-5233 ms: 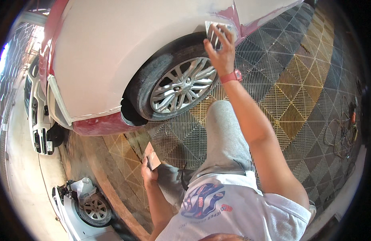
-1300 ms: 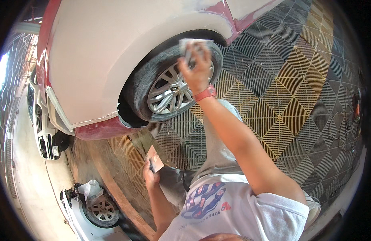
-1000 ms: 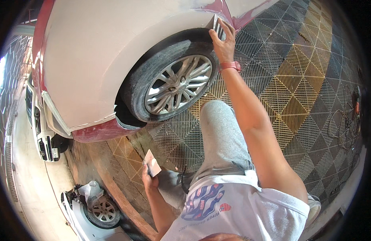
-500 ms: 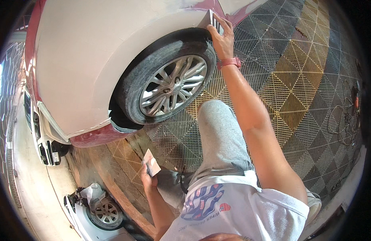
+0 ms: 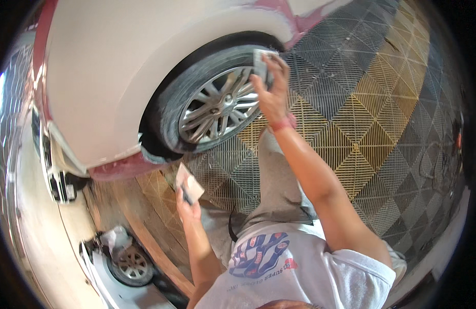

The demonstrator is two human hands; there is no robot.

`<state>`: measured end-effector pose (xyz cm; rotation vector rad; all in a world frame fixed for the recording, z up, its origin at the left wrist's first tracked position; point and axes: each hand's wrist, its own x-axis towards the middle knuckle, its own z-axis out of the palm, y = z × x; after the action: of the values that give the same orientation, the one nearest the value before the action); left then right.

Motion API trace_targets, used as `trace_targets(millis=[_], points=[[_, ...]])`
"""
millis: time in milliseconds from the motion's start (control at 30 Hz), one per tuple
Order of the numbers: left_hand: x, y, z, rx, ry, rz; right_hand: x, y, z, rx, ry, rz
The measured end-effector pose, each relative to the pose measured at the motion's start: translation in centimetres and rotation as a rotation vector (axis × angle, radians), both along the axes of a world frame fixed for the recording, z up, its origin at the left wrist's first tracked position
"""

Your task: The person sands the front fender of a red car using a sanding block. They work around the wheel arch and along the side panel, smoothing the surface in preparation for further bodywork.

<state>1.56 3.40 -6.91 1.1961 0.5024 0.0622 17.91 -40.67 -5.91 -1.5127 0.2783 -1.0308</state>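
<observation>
My left hand [image 5: 188, 208] is closed around a thin rectangular putty board [image 5: 191, 186], beige on its face with a paler smear on it. A dark edge shows near the fingers. My right hand [image 5: 274, 93] grips a flat, pale grey putty spreader [image 5: 259, 61]; both are blurred by motion. It hangs in front of the tyre's upper right, apart from the car's body. Beside the hands is the car's fender [image 5: 119, 72], coated in matte beige with red paint showing at its edges. The wheel [image 5: 222, 105] with its silver spokes sits under the arch.
Ribbed floor tiles [image 5: 351, 118] in grey and yellow spread to the right. At lower left a loose wheel [image 5: 132, 265] lies by a pale car part [image 5: 140, 298]. A white vehicle [image 5: 60, 170] stands at far left. A cable [image 5: 438, 159] lies at far right.
My right hand has come away from the fender's edge above the arch, moving down and left with the spreader. My left hand has risen slightly with the putty board.
</observation>
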Motion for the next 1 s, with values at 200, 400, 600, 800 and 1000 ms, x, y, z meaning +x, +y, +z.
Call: trace_targets(millis=[200,400,600,800,1000], points=[[4.7,-12.9,7.0,0.337,-0.21,-0.062,-9.7,1.7,5.1,0.027,0.302,0.754],[4.9,-17.0,9.6,0.896,-0.374,-0.25,-13.1,7.2,6.3,-1.039,0.286,0.687],[5.9,-11.4,5.9,0.245,-0.349,0.015,-15.5,6.6,7.0,-0.986,0.194,0.915],[6.7,-14.9,8.4,-0.111,-0.149,-0.188,-14.3,7.5,8.3,-0.722,0.175,0.952],[7.2,-14.4,8.7,0.191,-0.315,-0.266,-10.8,3.0,6.6,-1.125,0.254,0.528]])
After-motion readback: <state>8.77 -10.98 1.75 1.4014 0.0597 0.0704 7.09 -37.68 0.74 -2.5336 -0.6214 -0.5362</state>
